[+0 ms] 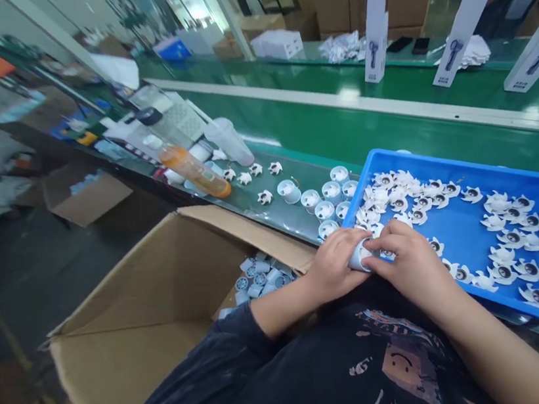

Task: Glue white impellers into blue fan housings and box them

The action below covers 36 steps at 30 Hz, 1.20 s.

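My left hand (338,264) is wrapped round a pale blue plastic cup-shaped housing (358,257) close to my body, at the near edge of the blue tray (472,168). Fingers of my right hand (404,253) pinch at the open end of that same housing; whether a small part sits between them is hidden. White fan impellers (503,272) lie in the tray, in a heap at its left and in loose rows. Several similar pale blue housings (324,210) stand on the bench left of the tray, some with wires showing.
A cardboard box (127,302) with several blue housings inside stands open at my left. An orange bottle (197,171), a plastic cup (230,140) and loose impellers (265,197) lie on the bench. White product boxes (376,40) stand beyond the green conveyor (310,122).
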Each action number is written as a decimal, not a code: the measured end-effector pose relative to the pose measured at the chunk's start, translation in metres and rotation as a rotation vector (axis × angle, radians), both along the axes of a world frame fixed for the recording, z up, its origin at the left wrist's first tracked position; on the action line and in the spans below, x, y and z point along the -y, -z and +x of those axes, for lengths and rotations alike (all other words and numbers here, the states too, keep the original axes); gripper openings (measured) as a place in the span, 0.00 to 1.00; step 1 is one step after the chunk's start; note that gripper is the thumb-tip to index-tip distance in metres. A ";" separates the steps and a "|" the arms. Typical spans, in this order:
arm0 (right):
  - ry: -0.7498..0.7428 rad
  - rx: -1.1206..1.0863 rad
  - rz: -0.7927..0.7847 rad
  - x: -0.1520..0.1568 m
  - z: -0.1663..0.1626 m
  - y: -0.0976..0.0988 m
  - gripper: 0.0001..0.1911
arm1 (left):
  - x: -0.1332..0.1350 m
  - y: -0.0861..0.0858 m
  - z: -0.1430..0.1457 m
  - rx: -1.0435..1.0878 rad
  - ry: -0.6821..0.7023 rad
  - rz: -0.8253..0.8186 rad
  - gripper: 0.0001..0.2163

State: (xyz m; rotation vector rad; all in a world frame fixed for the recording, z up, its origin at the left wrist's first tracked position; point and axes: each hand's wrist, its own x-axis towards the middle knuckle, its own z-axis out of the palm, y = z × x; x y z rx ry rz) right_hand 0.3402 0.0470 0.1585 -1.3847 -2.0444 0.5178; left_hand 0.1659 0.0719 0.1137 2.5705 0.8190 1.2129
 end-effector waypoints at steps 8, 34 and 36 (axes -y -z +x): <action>0.058 -0.151 -0.003 0.006 0.008 -0.012 0.14 | -0.012 -0.016 0.006 0.035 0.132 0.060 0.17; 0.089 0.100 0.238 0.039 0.055 0.001 0.13 | -0.107 -0.029 -0.015 -0.226 -0.230 -0.086 0.26; 0.188 0.066 0.287 0.053 0.069 0.006 0.15 | -0.156 -0.028 -0.011 -0.265 -0.420 -0.268 0.27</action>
